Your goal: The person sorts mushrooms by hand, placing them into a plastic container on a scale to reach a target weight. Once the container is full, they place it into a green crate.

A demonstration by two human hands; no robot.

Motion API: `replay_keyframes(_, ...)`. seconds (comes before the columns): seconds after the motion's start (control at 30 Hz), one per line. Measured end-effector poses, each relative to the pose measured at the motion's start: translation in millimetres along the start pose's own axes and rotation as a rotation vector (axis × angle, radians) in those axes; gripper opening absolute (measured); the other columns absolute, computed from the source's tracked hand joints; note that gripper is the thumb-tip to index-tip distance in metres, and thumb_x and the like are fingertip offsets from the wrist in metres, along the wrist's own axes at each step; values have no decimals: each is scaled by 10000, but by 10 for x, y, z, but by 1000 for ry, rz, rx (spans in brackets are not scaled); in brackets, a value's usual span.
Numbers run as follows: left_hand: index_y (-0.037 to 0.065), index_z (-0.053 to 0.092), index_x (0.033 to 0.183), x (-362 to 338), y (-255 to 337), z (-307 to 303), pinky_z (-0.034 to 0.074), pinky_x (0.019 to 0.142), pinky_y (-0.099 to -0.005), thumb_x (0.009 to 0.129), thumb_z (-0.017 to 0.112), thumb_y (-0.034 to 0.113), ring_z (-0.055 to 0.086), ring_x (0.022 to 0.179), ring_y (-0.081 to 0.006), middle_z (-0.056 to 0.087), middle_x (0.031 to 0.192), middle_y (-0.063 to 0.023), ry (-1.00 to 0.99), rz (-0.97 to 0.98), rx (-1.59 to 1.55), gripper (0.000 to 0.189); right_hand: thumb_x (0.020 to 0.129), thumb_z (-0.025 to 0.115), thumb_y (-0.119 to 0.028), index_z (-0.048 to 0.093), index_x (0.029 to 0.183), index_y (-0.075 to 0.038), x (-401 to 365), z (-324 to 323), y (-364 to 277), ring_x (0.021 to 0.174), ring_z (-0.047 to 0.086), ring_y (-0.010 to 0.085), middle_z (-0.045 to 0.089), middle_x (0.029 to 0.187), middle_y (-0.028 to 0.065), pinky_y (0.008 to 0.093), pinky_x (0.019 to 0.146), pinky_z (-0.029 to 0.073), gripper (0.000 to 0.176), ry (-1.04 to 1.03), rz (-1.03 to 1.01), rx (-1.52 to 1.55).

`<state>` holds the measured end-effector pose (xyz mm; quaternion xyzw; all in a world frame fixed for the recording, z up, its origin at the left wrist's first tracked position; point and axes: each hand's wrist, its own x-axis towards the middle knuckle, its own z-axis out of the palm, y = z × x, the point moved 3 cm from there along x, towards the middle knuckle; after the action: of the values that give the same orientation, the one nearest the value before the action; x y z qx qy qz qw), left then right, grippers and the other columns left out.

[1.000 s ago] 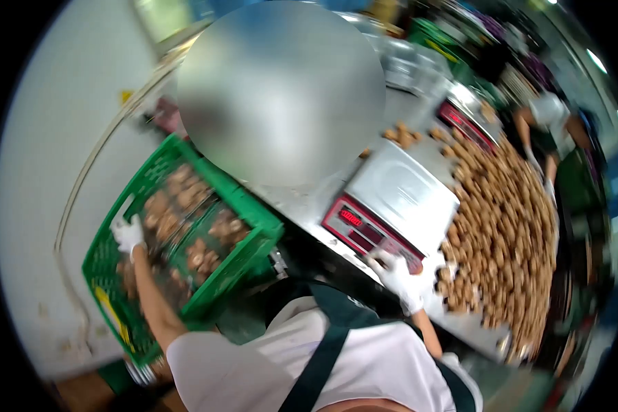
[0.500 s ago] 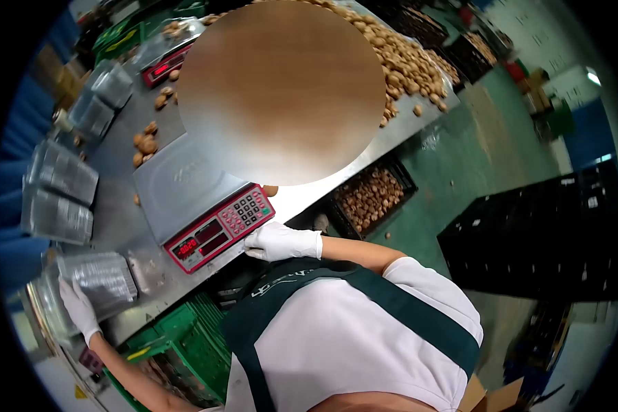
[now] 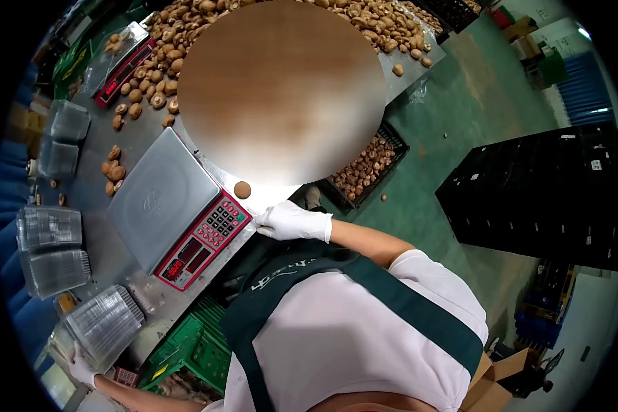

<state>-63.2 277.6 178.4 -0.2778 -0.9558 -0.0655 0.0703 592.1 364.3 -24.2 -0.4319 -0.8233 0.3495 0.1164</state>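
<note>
My left hand (image 3: 82,369), in a white glove, is at the lower left, its fingers closed at the edge of a clear plastic tray (image 3: 63,343). The tray partly covers the fingertips. Beside it lies a stack of clear plastic trays (image 3: 106,326). My right hand (image 3: 295,223), also gloved in white, is at the table's front edge near the scale's corner. Its fingers are curled together, and what they may hold is hidden. Between my hands stands a red scale (image 3: 202,240) with a bare grey pan (image 3: 166,199). A single mushroom (image 3: 242,190) lies just beyond the keypad.
More clear trays (image 3: 51,250) line the table's left side. Loose mushrooms (image 3: 113,169) lie behind the scale, with a large heap (image 3: 384,24) farther back. A second scale (image 3: 123,72) stands there. A mushroom crate (image 3: 371,168), green crates (image 3: 192,343) and stacked black crates (image 3: 535,196) surround the table.
My view has shifted, showing more of the mushroom heap. My left hand has moved down along the trays, from on top to their near edge. My right hand stays by the table edge.
</note>
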Motion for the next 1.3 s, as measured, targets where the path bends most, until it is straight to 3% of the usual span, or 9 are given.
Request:
replay_keyframes(0.17, 68, 656, 1042, -508, 712, -297, 445, 848, -296, 880, 564, 293, 608, 969, -233, 657, 1047, -71, 513, 304, -289, 292, 860, 510, -285, 618, 903, -107, -31, -301, 386, 737, 616, 326, 621, 778, 144, 414, 682, 498, 213, -9, 87, -63)
replay_keyframes(0.33, 59, 641, 1053, -1608, 2175, 519, 455, 857, -298, 885, 548, 93, 611, 959, -203, 657, 1035, -71, 121, 707, -548, 196, 767, 643, -254, 617, 945, -109, -147, -852, 857, 783, 612, 279, 633, 853, 84, 378, 668, 507, 231, 486, 299, -183)
replay_keyframes(0.6, 81, 622, 1020, -2697, 2967, 1441, 474, 780, -347, 850, 594, 195, 608, 896, -286, 631, 977, -107, -365, 914, -248, 207, 715, 681, -214, 535, 1080, -72, -220, -970, 1589, 880, 560, 269, 560, 1030, 81, 370, 688, 504, 418, 389, 343, -396)
replay_keyframes(0.73, 76, 602, 1085, -2941, 3222, 1098, 473, 796, -351, 842, 613, 230, 596, 947, -289, 617, 1027, -120, -481, 852, -127, 288, 751, 640, -163, 554, 1056, -106, -259, -957, 1743, 864, 570, 260, 581, 987, 66, 364, 702, 508, 321, 567, 296, -232)
replay_keyframes(0.8, 62, 580, 1126, -3167, 3499, 801, 474, 813, -363, 831, 636, 246, 587, 985, -290, 595, 1088, -136, 97, 962, -185, 352, 751, 620, -116, 580, 1015, -102, -311, -956, 1849, 837, 581, 282, 599, 888, 91, 362, 721, 505, 267, 674, 277, -32)
replay_keyframes(0.97, 45, 580, 1078, -4098, 4266, 1160, 481, 811, -342, 779, 660, 135, 600, 922, -276, 608, 1056, -107, -403, 1015, -671, 323, 777, 585, -64, 576, 1124, -31, -422, -1165, 2041, 675, 591, 53, 640, 916, 71, 180, 513, 439, 349, 623, 576, 974)
replay_keyframes(1.1, 122, 522, 1210, -4712, 4728, 1831, 495, 771, -364, 725, 671, 267, 544, 1005, -256, 519, 1225, -86, -376, 1486, -315, 527, 780, 447, -91, 507, 1180, 13, -353, -1439, 2273, 882, 613, 206, 596, 1001, 112, 338, 765, 526, 418, 554, 348, 1694)
replay_keyframes(1.23, 127, 524, 1197, -4711, 4821, 2180, 498, 729, -352, 696, 700, 255, 553, 949, -253, 538, 1131, -93, -212, 1564, -305, 546, 812, 488, -265, 546, 1137, -19, -284, -1660, 2302, 850, 605, 194, 604, 1020, 120, 330, 750, 519, 412, 557, 253, 1788)
replay_keyframes(1.3, 110, 541, 1128, -4677, 4851, 2207, 486, 756, -366, 695, 706, 237, 568, 902, -282, 541, 1064, -119, -391, 1483, -258, 480, 815, 537, -296, 620, 1028, -25, -263, -1641, 2396, 759, 603, 166, 629, 875, 61, 313, 719, 519, 355, 540, 615, 1564)
